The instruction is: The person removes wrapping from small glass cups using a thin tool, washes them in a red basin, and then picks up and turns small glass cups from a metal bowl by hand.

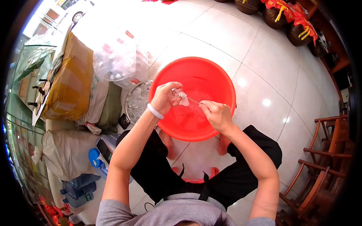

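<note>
My left hand point(163, 100), with a white band at the wrist, is closed around a small clear glass point(175, 92) above the left part of a red plastic basin point(222, 79). In my right hand point(218, 115), the fingers pinch a thin stick point(193, 101). A piece of white cloth or similar soft material point(184, 100) is at the stick's far end, by the mouth of the glass. Whether it reaches inside is unclear. The basin seems to hold some water. Left of the basin stands a round container full of clear glassware point(137, 101), partly hidden by my left arm.
Plastic bags point(117, 60) and a taped cardboard box point(71, 75) are at the left, with sacks point(68, 154) and blue water bottles point(79, 190) nearer me. Dark jars with red covers point(277, 17) line the upper right. Wooden chairs point(320, 169) stand at the right.
</note>
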`<state>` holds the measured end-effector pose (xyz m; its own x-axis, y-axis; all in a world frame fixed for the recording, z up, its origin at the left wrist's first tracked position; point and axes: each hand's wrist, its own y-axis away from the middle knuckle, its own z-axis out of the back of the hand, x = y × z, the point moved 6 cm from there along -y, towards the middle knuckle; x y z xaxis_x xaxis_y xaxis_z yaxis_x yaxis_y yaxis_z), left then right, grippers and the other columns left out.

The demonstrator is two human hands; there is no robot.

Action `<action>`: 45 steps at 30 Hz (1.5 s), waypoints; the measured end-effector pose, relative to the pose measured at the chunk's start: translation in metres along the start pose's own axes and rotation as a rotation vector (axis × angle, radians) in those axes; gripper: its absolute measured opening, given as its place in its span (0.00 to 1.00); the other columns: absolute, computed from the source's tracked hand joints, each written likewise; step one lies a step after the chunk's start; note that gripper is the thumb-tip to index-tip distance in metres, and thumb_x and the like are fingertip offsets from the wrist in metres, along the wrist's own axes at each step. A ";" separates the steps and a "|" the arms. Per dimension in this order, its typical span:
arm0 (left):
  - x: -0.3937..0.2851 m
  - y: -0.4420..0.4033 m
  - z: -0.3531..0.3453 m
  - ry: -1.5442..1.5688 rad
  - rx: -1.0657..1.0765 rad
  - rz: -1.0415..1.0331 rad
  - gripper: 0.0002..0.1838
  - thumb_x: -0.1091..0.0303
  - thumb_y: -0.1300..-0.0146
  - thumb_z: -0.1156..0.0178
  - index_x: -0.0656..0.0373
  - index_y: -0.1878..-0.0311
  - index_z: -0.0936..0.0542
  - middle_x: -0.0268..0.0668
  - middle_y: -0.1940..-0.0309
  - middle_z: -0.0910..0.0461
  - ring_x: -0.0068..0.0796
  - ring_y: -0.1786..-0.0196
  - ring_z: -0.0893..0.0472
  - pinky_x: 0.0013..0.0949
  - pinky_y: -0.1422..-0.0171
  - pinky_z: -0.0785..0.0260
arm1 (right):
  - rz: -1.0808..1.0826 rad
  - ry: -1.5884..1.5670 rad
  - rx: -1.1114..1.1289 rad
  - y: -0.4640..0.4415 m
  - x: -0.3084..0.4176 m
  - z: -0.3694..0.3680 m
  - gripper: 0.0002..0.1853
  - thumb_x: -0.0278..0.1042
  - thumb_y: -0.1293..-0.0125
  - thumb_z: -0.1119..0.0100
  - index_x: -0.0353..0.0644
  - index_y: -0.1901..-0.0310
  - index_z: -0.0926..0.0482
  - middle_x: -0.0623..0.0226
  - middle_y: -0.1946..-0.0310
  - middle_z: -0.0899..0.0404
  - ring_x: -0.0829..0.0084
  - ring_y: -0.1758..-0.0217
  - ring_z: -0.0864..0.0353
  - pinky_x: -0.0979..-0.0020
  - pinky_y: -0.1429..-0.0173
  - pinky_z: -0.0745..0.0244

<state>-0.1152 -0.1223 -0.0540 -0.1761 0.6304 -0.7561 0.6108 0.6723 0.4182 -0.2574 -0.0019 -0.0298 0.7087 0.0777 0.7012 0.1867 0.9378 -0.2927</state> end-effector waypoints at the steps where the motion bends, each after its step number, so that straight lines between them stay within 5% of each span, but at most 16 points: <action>1: 0.000 0.000 -0.001 -0.002 0.002 0.002 0.09 0.66 0.39 0.46 0.63 0.63 0.24 0.36 0.74 0.25 0.23 0.79 0.28 0.23 0.79 0.42 | -0.003 0.000 -0.003 0.000 0.000 0.000 0.10 0.40 0.38 0.45 0.43 0.67 0.19 0.64 0.75 0.19 0.62 0.73 0.19 0.64 0.72 0.27; 25: 0.005 0.005 -0.011 -0.112 0.010 0.070 0.13 0.58 0.37 0.49 0.58 0.66 0.25 0.32 0.79 0.26 0.20 0.83 0.33 0.21 0.85 0.51 | -0.039 -0.208 -0.103 -0.001 0.006 0.007 0.10 0.36 0.39 0.43 0.37 0.67 0.19 0.58 0.75 0.20 0.61 0.75 0.20 0.67 0.74 0.28; 37: 0.009 0.006 -0.020 -0.178 -0.057 0.071 0.11 0.61 0.37 0.48 0.60 0.67 0.26 0.32 0.80 0.27 0.18 0.84 0.34 0.21 0.85 0.52 | 0.067 0.103 -0.035 -0.006 0.020 0.025 0.11 0.39 0.40 0.44 0.42 0.75 0.22 0.62 0.82 0.23 0.61 0.79 0.22 0.64 0.77 0.31; 45: 0.016 0.007 -0.030 -0.505 -0.009 0.018 0.10 0.66 0.42 0.38 0.63 0.65 0.25 0.31 0.79 0.26 0.16 0.84 0.31 0.20 0.85 0.45 | 0.166 0.369 0.090 -0.006 0.030 0.015 0.13 0.39 0.41 0.41 0.43 0.80 0.25 0.65 0.86 0.27 0.63 0.85 0.27 0.64 0.81 0.35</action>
<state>-0.1370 -0.0960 -0.0487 0.2315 0.3770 -0.8968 0.6031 0.6677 0.4364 -0.2477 -0.0001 0.0023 0.9235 0.1197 0.3644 0.0003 0.9499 -0.3126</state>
